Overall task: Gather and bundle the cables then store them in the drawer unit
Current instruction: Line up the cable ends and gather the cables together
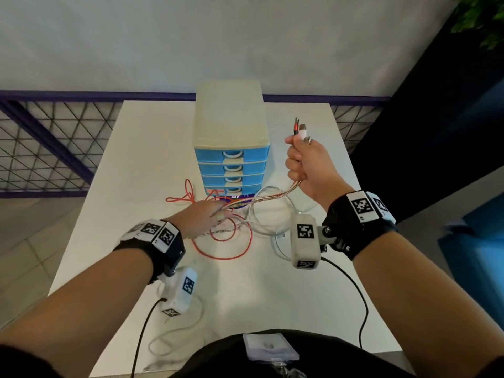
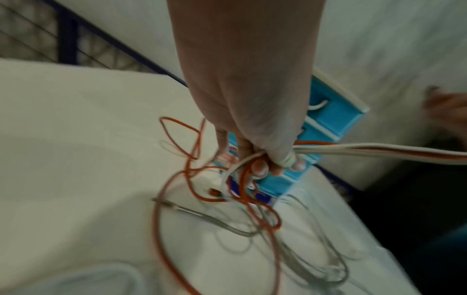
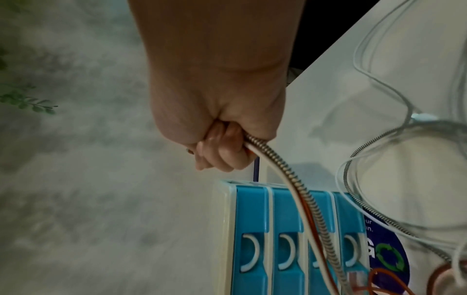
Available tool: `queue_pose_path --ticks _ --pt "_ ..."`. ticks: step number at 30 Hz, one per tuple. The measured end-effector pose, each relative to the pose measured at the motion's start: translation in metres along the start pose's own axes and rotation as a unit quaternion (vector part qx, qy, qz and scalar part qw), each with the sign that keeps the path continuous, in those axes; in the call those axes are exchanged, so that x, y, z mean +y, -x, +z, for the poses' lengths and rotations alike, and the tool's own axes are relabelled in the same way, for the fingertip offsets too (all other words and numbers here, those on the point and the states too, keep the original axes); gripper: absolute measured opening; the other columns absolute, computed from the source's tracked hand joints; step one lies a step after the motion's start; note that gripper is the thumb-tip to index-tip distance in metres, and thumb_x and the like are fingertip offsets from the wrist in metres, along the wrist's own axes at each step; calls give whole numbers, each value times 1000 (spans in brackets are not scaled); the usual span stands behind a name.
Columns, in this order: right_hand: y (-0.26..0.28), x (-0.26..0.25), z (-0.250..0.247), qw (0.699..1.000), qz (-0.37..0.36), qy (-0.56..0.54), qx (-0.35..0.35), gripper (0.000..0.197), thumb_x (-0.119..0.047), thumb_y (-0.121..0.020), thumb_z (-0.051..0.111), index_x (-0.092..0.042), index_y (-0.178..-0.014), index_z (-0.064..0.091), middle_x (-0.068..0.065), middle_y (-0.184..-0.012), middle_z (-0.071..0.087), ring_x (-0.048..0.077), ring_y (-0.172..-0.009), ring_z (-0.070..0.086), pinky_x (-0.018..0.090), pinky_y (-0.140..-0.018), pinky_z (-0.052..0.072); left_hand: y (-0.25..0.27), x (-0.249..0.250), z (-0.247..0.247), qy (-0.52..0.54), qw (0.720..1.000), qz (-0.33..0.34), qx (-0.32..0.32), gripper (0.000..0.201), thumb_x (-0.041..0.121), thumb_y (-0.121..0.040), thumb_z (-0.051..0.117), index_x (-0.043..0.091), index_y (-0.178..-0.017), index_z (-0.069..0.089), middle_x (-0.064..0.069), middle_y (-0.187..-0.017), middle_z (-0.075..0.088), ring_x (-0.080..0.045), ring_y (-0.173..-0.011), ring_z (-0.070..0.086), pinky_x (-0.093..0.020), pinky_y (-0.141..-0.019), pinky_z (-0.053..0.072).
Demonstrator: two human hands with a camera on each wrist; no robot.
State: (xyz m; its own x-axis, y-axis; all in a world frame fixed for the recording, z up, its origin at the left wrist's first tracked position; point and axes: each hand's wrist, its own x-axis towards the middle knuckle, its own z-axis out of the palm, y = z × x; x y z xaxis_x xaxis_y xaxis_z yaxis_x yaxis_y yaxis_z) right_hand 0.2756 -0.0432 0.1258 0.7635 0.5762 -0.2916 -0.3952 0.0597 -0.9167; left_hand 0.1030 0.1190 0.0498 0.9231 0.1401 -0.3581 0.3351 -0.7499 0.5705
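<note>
The right hand (image 1: 305, 165) is raised above the table (image 1: 122, 170), to the right of the drawer unit (image 1: 231, 148). Its fingers are closed around three cables: an orange cable (image 1: 240, 255), a white cable (image 3: 285, 189) and a metal braided cable (image 3: 305, 191). Their plugs (image 1: 301, 129) stick out above the fist. The cables run down and left to the left hand (image 1: 203, 216), which pinches them just in front of the lowest drawer (image 1: 231, 190). The rest lies in loose loops on the table, near the unit. All four drawers are closed.
</note>
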Motion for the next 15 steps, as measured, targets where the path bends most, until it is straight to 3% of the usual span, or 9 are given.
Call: queue_pose_path --ticks 3,5,7,9,11,13,15 --pt "3 1 -6 1000 -5 24 15 23 -23 -103 37 -14 -89 51 -7 -55 31 5 -39 24 18 -35 20 3 -24 -2 -114 992 -54 -7 21 28 -100 39 14 -89 49 -4 -86 58 -27 -89 58 -28 -75 34" --pt "6 1 -7 998 -6 59 19 22 -23 -103 37 -14 -88 51 -8 -52 32 5 -39 24 18 -36 20 2 -32 0 -153 984 -85 -30 18 25 -99 37 18 -90 51 2 -91 60 -21 -93 55 -37 -100 30" --pt "10 4 -2 994 0 113 2 21 -21 -102 37 -15 -88 51 -11 -48 34 5 -39 24 18 -36 19 -1 -31 -2 -129 983 -113 -67 12 26 -95 42 21 -99 52 4 -106 62 -19 -106 53 -47 -113 17" --pt "15 10 6 986 16 162 -36 20 -19 -101 37 -15 -89 52 -12 -47 34 6 -40 24 18 -36 18 -2 -16 -9 -1 989 -107 -103 40 28 -84 54 23 -124 46 0 -133 53 -18 -124 47 -44 -113 27" --pt "20 17 13 979 31 182 -83 20 -22 -103 38 -14 -92 53 -9 -52 32 6 -40 22 17 -36 17 0 15 -24 207 972 -67 -84 68 25 -75 57 24 -139 36 0 -142 45 -14 -131 41 -34 -107 35" --pt "25 23 20 973 41 187 -129 22 -24 -104 37 -12 -95 53 -7 -56 31 5 -40 22 17 -37 18 -1 46 -41 344 939 -22 -18 69 29 -75 57 28 -141 35 4 -138 48 -11 -129 43 -30 -103 37" --pt "30 26 26 965 50 187 -176 23 -24 -105 35 -10 -98 52 -7 -56 35 5 -40 23 18 -37 19 -3 71 -53 369 926 5 76 56 34 -89 56 31 -140 35 7 -132 52 -9 -118 52 -27 -97 42"
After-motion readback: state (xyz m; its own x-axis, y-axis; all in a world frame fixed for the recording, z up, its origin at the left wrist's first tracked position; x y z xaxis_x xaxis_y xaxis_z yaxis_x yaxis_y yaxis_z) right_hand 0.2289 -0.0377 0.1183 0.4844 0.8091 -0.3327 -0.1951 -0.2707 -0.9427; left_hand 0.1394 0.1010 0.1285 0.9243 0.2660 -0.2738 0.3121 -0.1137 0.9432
